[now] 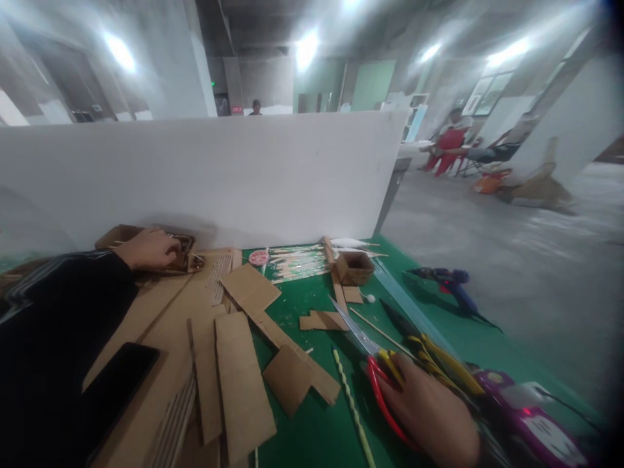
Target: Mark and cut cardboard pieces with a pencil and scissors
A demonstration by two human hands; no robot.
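Note:
At the back left, my left hand [150, 249] reaches over a small open cardboard box [188, 249]. Its fingers are bent down into the box, so their tips and anything between them are hidden. My right hand [426, 406], low on the right, is closed around the red and yellow handles of a pair of scissors [363, 338]. The blades lie slightly apart and point up and left over the green tabletop. Close beside the scissors are a thin wooden stick [380, 333], a twisted pale green stick [351, 406] and yellow-handled pliers [433, 357].
Cardboard pieces [241, 383] and a dark phone [124, 380] cover the left side. Wrapped sticks [299, 260], a small cardboard box [355, 268] and a blue glue gun [451, 283] lie farther back. A white panel [219, 175] closes off the far edge. People sit in the background.

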